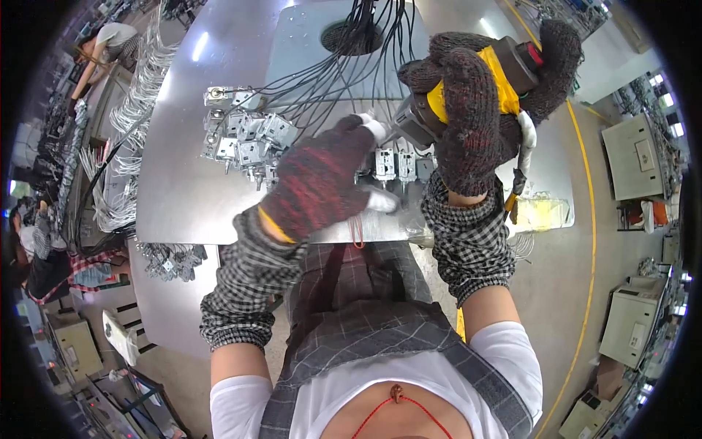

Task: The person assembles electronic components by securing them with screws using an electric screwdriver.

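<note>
My right hand (472,110), in a dark knit glove, is wrapped round a bulky dark power tool (504,73) bound with yellow tape. A red part shows at one end, and its grey front end points left, toward the table. My left hand (322,175), in a red-and-black knit glove with white-covered fingertips, lies over the table. Its thumb and forefinger are spread on either side of a row of small metal switch-like boxes (395,165). Left of that hand sits a heap of similar metal boxes (252,132), with black wires (322,84) running from it.
The wires gather at a round hole (351,38) in a grey plate on the metal table (175,190). A yellowish clear packet (541,212) lies at the right edge. Bundled white cables (135,146) hang at left. Another person (110,51) bends over a bench at far left.
</note>
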`<state>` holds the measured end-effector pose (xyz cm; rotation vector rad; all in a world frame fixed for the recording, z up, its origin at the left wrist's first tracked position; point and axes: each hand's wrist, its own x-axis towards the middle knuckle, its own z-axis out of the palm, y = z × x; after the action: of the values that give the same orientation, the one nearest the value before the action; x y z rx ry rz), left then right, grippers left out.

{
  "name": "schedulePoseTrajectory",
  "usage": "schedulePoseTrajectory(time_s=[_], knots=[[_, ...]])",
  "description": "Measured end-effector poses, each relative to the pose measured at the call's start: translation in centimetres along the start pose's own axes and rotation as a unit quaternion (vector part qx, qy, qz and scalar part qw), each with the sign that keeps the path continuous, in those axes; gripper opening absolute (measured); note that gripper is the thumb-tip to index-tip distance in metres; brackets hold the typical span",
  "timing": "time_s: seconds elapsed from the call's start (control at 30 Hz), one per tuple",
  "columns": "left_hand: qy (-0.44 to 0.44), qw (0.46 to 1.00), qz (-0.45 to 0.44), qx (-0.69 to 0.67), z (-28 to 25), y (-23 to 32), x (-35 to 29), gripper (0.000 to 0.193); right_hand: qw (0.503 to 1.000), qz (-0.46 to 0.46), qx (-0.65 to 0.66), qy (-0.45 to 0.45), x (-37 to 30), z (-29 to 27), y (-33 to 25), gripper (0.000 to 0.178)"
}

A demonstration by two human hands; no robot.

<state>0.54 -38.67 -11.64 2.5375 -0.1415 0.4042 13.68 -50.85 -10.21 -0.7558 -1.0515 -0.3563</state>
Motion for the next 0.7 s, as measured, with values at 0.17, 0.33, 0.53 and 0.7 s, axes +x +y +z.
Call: schedulePoseTrajectory(time_s=[0.17,0.33,0.53,0.7], knots=[[0.011,0.997,-0.036,-0.06,0.9,-1.0,0.4,0.06,0.995,0.018,-0.085,-0.052,0.0,-0.3,0.6,0.074],[0.029,0.993,-0.031,-0.113,-1.0,-4.4,-0.8,0.06,0.98,0.037,-0.169,-0.095,-0.2,-0.7,0.7,0.071],[-0.009,0.996,-0.06,-0.06,-0.9,-4.0,-0.6,0.06,0.92,0.317,0.2,0.119,-0.1,-0.3,-1.7,0.077],[0.013,0.997,-0.036,-0.06,-0.5,-4.7,-0.4,0.06,0.769,0.386,0.483,0.161,-2.6,-2.6,0.3,0.099]])
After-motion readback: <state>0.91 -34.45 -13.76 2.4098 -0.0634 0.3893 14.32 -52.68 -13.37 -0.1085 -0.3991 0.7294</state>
